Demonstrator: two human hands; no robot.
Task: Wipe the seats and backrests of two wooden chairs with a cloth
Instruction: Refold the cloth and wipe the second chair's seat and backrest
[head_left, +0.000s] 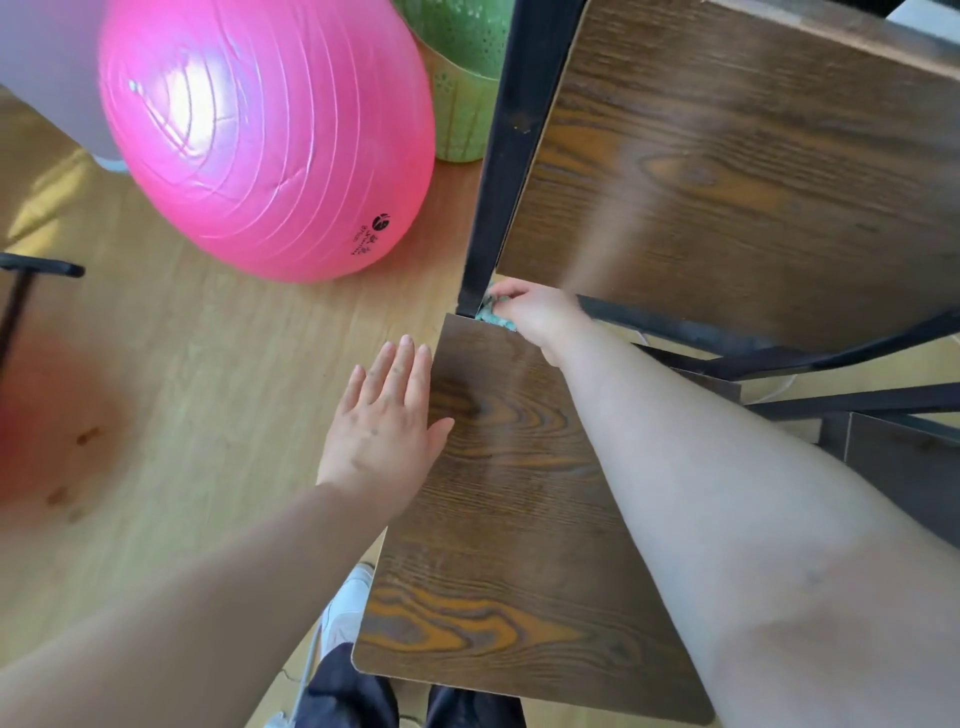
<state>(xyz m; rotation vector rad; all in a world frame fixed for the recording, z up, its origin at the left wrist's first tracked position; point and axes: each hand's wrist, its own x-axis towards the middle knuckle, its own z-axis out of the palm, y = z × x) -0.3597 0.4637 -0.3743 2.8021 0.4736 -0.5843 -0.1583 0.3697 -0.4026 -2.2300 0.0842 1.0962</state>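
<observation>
A dark wood-grain chair seat fills the lower middle, and its backrest rises at the upper right on a black metal frame. My right hand grips a teal cloth at the far left corner of the seat, where seat and frame post meet. My left hand lies flat with straight fingers on the seat's left edge. Part of a second dark chair shows at the right edge, mostly hidden by my right arm.
A large pink exercise ball sits on the light wooden floor to the left. A green patterned bin stands behind it, close to the chair frame. A black bar is at the far left. My feet and legs are below the seat.
</observation>
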